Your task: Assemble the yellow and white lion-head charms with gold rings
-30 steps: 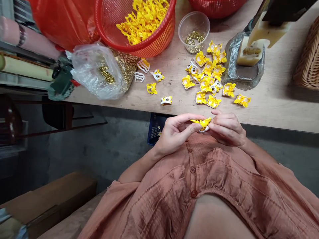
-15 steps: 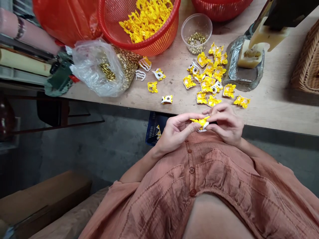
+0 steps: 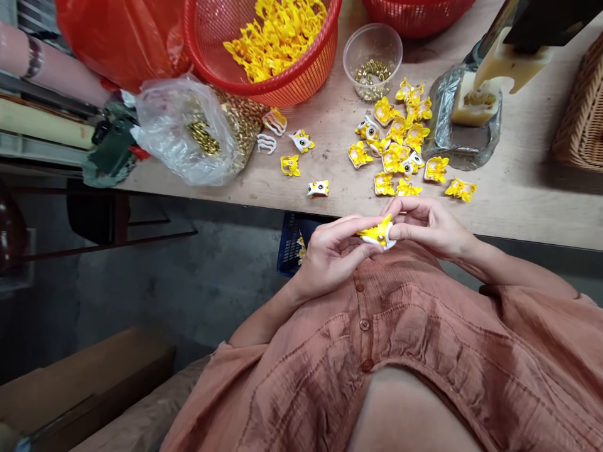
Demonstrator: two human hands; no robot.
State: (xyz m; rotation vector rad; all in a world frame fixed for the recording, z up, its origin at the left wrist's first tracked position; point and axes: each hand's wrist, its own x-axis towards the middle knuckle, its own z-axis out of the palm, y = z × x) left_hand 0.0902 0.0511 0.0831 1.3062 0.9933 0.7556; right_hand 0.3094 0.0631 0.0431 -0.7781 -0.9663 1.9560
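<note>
Between my two hands, just off the table's front edge, is a small yellow and white plastic animal-head piece (image 3: 378, 234) with pointed ears. My left hand (image 3: 332, 248) pinches its left end between thumb and fingers. On its right end, the thumb and fingers of my right hand (image 3: 426, 227) are closed. Past my hands lies a cluster of similar yellow and white pieces (image 3: 394, 157), some with round eyes facing up. A single eyed piece (image 3: 318, 188) lies near the table edge, left of the cluster.
A red basket (image 3: 301, 85) holds many yellow parts. Beside it are a plastic bag (image 3: 183, 144) of gold-coloured bits and a clear cup (image 3: 372, 47) with small brass rings. A press-like tool (image 3: 475, 103) stands right, before a wicker basket (image 3: 581, 119). A blue crate (image 3: 288, 245) sits below.
The held piece has turned, showing more of its white side and an upright ear. My right hand has shifted its grip, with its forearm moving out to the right.
</note>
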